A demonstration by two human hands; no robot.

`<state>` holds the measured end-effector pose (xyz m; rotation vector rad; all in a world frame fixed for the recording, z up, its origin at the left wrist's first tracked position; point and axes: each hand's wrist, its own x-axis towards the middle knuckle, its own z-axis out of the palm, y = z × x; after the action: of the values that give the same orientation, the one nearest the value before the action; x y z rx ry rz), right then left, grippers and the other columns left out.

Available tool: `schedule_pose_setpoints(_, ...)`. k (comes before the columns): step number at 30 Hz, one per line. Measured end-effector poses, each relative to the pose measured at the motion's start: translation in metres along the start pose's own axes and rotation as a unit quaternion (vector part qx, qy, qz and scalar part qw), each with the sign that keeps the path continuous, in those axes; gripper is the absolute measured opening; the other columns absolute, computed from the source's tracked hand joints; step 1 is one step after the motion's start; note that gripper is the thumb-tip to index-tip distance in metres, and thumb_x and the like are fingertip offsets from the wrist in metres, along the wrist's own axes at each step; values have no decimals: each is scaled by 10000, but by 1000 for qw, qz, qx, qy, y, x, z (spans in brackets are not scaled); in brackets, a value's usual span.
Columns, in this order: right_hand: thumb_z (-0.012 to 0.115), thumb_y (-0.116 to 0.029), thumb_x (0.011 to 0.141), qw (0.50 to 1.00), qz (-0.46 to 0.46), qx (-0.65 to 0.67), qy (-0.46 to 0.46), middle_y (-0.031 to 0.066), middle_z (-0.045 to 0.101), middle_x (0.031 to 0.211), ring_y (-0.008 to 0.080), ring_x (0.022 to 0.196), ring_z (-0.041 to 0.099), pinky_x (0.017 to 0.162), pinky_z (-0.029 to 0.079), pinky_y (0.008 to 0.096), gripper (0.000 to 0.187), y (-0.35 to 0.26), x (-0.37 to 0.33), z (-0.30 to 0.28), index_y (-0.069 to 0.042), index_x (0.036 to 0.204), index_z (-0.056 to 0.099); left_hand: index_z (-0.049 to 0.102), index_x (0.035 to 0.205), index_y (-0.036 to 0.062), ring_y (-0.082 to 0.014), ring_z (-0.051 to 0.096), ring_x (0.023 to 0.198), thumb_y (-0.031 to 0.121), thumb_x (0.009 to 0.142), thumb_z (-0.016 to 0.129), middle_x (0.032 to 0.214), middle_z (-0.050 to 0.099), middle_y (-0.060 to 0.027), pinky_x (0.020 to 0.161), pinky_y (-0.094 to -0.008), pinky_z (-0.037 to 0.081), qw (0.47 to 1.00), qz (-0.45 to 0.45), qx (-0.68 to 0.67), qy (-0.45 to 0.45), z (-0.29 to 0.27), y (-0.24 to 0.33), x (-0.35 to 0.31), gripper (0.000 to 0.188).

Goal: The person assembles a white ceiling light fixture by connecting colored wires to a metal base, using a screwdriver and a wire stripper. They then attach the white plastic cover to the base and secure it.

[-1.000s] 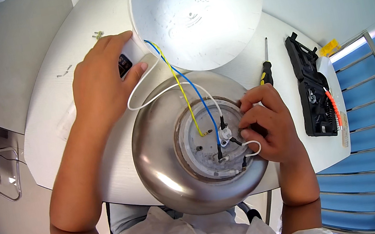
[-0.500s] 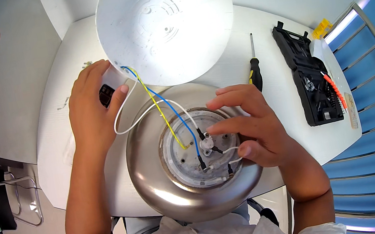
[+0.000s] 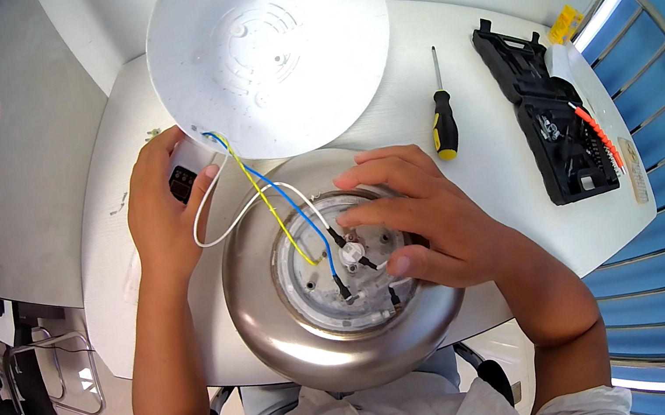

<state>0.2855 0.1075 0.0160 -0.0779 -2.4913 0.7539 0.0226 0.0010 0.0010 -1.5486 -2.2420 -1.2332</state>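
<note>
A round brushed-metal lamp base [image 3: 276, 342] lies on the white table [image 3: 504, 168] in front of me, its inner plate [image 3: 321, 294] facing up. My right hand [image 3: 433, 221] rests over the plate's right side, fingertips on a small white connector [image 3: 351, 253] at the centre. Yellow, blue and white wires [image 3: 284, 211] run from there up to a small black and white part [image 3: 186, 173] that my left hand [image 3: 163, 206] grips at the table's left. A large white round cover [image 3: 272, 40] lies behind the base.
A screwdriver [image 3: 442, 112] with a black and yellow handle lies to the right of the cover. Further right sits an open black tool case [image 3: 554, 124] with an orange-handled tool. A blue slatted surface borders the table's right edge.
My right hand has spread its fingers and moved over the plate's centre, from a pinch at its right rim. The left hand stays on the small part.
</note>
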Motion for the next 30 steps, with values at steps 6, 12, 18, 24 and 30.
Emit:
schedule_pose_setpoints(6, 544, -461, 902, 1000, 7, 0, -24, 117, 494, 1272, 357, 1254, 373, 1041, 300, 444, 417, 1, -1, -1, -77, 1019, 656, 543, 1212, 36, -263, 586, 1024, 166, 823, 677, 1127, 607, -138, 891, -343, 453, 1000, 8, 9, -9, -2, 2, 0, 432)
schedule_pose_setpoints(12, 553, -455, 898, 1000, 10, -8, -16, 104, 507, 1257, 347, 1252, 384, 1036, 306, 444, 393, 0, 0, 0, -86, 988, 654, 538, 1226, 24, -250, 598, 1019, 134, 830, 665, 1120, 615, -149, 885, -331, 459, 1000, 15, 14, -10, -2, 3, 0, 430)
schedule_pose_setpoints(18, 555, -457, 895, 1000, 10, -13, -11, 103, 518, 1235, 342, 1241, 397, 1025, 317, 443, 386, 0, -1, 1, -91, 974, 649, 557, 1175, 51, -296, 573, 1024, 184, 785, 715, 1105, 604, -124, 886, -358, 451, 1000, 2, -8, -5, 0, 4, 0, 442)
schedule_pose_setpoints(24, 551, -466, 892, 1000, 3, -18, -12, 105, 517, 1239, 346, 1230, 402, 1020, 324, 446, 399, 1, 0, 0, -94, 995, 651, 559, 1173, 50, -301, 571, 1037, 179, 778, 721, 1127, 601, -127, 894, -361, 451, 1000, 9, -2, -1, -1, 2, 1, 446)
schedule_pose_setpoints(30, 548, -497, 877, 1000, 16, -5, -19, 121, 522, 1246, 370, 1219, 413, 1004, 347, 462, 457, -1, 1, -2, -84, 1035, 663, 559, 1185, 51, -306, 561, 1074, 181, 773, 722, 1154, 597, -128, 915, -366, 444, 1000, 14, 11, -8, -2, -2, 0, 462)
